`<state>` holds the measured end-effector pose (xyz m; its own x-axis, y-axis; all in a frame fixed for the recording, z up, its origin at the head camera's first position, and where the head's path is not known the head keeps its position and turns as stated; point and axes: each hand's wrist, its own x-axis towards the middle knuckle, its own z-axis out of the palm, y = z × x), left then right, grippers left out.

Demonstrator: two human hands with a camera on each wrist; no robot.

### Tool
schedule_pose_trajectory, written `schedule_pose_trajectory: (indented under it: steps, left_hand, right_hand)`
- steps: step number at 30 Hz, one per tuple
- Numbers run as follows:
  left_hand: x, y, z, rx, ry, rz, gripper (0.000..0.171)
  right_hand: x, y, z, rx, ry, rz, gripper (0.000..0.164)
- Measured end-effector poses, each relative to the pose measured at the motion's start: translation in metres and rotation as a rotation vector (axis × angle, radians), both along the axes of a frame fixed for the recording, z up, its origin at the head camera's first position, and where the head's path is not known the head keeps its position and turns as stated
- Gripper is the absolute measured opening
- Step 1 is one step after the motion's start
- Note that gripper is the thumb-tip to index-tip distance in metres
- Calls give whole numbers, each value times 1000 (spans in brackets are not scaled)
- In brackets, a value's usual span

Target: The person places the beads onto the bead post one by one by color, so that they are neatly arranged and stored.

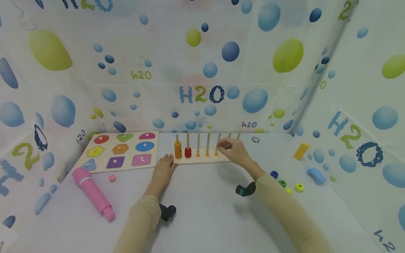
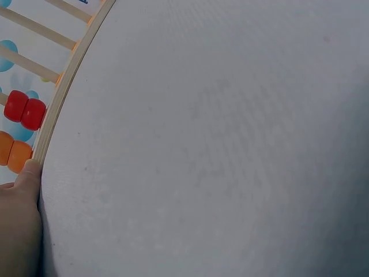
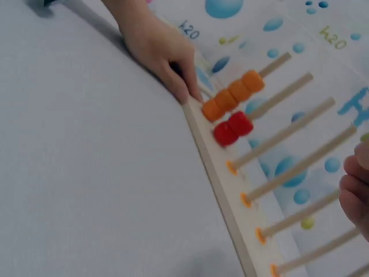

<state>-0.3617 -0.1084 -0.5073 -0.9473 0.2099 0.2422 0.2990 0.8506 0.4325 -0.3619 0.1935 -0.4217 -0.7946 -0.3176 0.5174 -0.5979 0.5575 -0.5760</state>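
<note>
A wooden peg board (image 1: 202, 160) with a row of upright rods stands at the table's back. Several orange beads (image 1: 178, 150) are stacked on its leftmost rod, and two red beads (image 3: 233, 128) sit on the second. My left hand (image 1: 164, 172) holds the board's left end, its thumb against the front edge in the left wrist view. Over the fifth rod (image 3: 300, 216), my right hand (image 1: 234, 151) is raised with its fingers bent and tips close together. Whether those fingertips pinch the rod or a bead is hidden.
Left of the board lies a shape puzzle (image 1: 126, 166), with a pink microphone-like toy (image 1: 95, 193) and a small pink die (image 1: 112, 178) before it. Loose blue (image 1: 274, 174), green (image 1: 282, 183) and yellow beads (image 1: 299, 187), an orange block (image 1: 301, 151) and a blue block (image 1: 316, 175) lie right.
</note>
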Motion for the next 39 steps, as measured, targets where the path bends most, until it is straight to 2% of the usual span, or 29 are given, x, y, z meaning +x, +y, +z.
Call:
schedule_pose_trajectory:
  steps: [5,10,17,22,26,34,39]
  left_hand:
    - [-1,0,-1,-1,14,-7,47]
    - [-1,0,0,0,20,-7,47]
    - [0,-1,2,-6,9,-8,48]
    - [2,0,3,-5,-7,-3,48]
    - [3,1,5,-9,-8,5,47]
    - [2,1,6,-13,-2,3,48]
    - [2,1,4,-11,4,-3,48]
  right_hand:
    - [11,49,-18,-4,-54,-98,11]
    - [27,99,-34,40,-111,-208,16]
    - [46,158,-46,82,-152,-335,19]
    - [59,184,-50,91,-264,-418,21]
    - [68,191,-53,104,-312,-401,25]
    - [76,193,-66,200,-299,-334,29]
    - [78,191,-68,199,-314,-341,27]
